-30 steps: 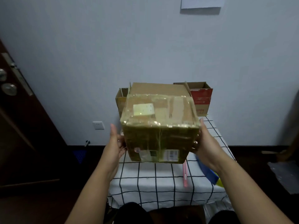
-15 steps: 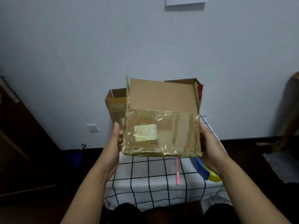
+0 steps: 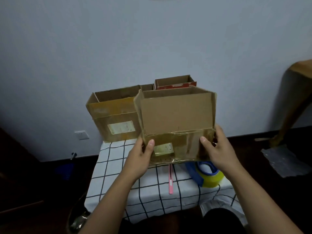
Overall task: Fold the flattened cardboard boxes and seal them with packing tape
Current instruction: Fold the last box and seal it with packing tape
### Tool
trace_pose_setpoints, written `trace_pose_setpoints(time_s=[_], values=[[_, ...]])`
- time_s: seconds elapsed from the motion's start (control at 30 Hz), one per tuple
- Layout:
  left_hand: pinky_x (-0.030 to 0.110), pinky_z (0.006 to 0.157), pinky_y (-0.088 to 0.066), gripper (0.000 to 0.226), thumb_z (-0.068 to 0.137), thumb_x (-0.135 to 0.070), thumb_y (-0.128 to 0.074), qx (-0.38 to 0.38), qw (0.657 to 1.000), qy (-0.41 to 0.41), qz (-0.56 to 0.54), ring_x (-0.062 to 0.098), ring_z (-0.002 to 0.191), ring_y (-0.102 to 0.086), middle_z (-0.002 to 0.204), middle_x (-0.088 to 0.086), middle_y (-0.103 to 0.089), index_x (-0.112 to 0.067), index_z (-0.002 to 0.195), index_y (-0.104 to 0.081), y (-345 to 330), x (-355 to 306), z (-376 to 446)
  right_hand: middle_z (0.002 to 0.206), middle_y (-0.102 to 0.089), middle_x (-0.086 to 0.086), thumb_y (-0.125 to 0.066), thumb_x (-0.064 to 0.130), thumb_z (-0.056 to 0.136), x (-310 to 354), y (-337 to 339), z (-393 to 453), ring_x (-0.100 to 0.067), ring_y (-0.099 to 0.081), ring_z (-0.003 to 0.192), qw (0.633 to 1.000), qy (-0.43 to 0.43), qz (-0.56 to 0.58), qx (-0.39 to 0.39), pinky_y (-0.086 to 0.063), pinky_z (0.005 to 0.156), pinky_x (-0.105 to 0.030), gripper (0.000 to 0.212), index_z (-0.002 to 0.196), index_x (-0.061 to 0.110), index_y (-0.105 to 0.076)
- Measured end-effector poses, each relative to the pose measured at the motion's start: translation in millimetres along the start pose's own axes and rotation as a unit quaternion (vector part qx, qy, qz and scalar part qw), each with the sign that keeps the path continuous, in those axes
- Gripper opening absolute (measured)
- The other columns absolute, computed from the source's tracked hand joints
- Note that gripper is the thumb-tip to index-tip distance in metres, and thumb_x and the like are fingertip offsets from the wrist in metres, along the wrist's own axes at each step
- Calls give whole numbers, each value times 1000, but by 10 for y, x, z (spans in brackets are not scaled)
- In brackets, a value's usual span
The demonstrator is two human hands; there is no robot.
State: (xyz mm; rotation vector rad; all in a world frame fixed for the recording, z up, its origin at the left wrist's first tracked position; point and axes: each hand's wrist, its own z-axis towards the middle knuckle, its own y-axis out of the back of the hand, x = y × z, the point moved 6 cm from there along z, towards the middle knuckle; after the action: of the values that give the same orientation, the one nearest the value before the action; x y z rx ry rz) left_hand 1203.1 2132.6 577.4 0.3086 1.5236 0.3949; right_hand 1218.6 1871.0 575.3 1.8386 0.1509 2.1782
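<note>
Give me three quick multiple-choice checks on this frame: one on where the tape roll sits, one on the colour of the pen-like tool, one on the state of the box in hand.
1. Where is the packing tape roll?
A. on the checked tablecloth, below the held box's right end
B. inside the red box
C. on the floor by the wall socket

2. What colour is the slim pen-like tool on the cloth?
A. green
B. pink
C. black

3. In what state is the held box?
A. flattened on the cloth
B. sealed shut on top
C. gripped at both lower ends, top flaps open

Answers: 1 A, the yellow roll in its blue dispenser lies on the cloth under the right hand. 2 B, it is pink. 3 C, the left hand and right hand grip it, and the flaps stand up.
</note>
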Motion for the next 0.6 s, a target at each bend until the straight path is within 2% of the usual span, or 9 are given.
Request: trace_pose_setpoints(time_s=[0.1,0.17,0.23,0.33,0.4,0.43,0.5,0.57,0.6], values=[[27,94,-45,54,96,-54,-42,1,1000,-21,12,11,118,-55,127,-8,-59,-26,142,-44,-215,-27,192,123,-60,7,-63,22,95,-220,125,142,-12,-59,110,999,-30,-14,-16,-49,92,-35,57,143,31,-34],[24,95,-40,46,101,-42,-44,-3,998,-46,44,6,117,-48,131,-9,-49,-32,145,-42,-324,-61,349,125,-60,4,-68,25,91,-328,162,235,-15,-60,112,998,-51,6,-19,-52,93,-40,58,138,29,-35],[22,91,-35,43,102,-37,-44,-21,996,-38,82,8,111,-45,129,-4,-44,-27,144,-44,-399,-45,512,127,-57,2,-72,26,88,-388,166,356,-18,-60,113,998,-63,17,-22,-54,93,-41,55,132,27,-38],[29,90,-43,41,102,-34,-47,-41,995,-33,90,14,113,-53,125,-2,-54,-27,142,-48,-465,29,751,131,-48,0,-75,28,86,-465,142,643,-20,-55,117,997,-66,-16,-32,-51,98,-47,54,131,28,-44],[36,96,-49,42,101,-33,-50,-46,997,-25,60,16,117,-57,128,-4,-61,-27,142,-49,-482,103,904,127,-54,3,-75,34,83,-485,87,844,-20,-53,118,997,-63,-47,-21,-49,100,-49,56,131,31,-45],[36,98,-49,42,100,-30,-52,-48,998,-15,40,15,118,-58,129,-5,-63,-25,142,-50,-483,138,970,123,-57,6,-75,37,82,-499,55,930,-21,-52,118,996,-64,-61,-12,-48,99,-47,56,129,34,-45],[26,96,-48,42,99,-25,-55,-52,999,4,2,14,119,-58,128,-6,-64,-21,141,-53,-500,202,1092,110,-58,15,-75,29,84,-534,-20,1054,-17,-55,111,995,-78,-59,6,-48,93,-37,53,126,37,-43],[15,88,-44,39,99,-21,-57,-56,998,15,-15,13,119,-58,124,-6,-65,-19,138,-55,-537,256,1209,103,-54,22,-74,20,87,-601,-102,1149,-9,-56,99,994,-93,-44,28,-46,86,-30,60,133,32,-38],[15,87,-43,40,99,-21,-57,-59,998,20,-13,13,118,-58,124,-6,-65,-20,139,-54,-557,289,1264,103,-54,22,-73,19,87,-642,-136,1172,-7,-55,97,993,-102,-45,36,-46,86,-30,65,138,29,-35]])
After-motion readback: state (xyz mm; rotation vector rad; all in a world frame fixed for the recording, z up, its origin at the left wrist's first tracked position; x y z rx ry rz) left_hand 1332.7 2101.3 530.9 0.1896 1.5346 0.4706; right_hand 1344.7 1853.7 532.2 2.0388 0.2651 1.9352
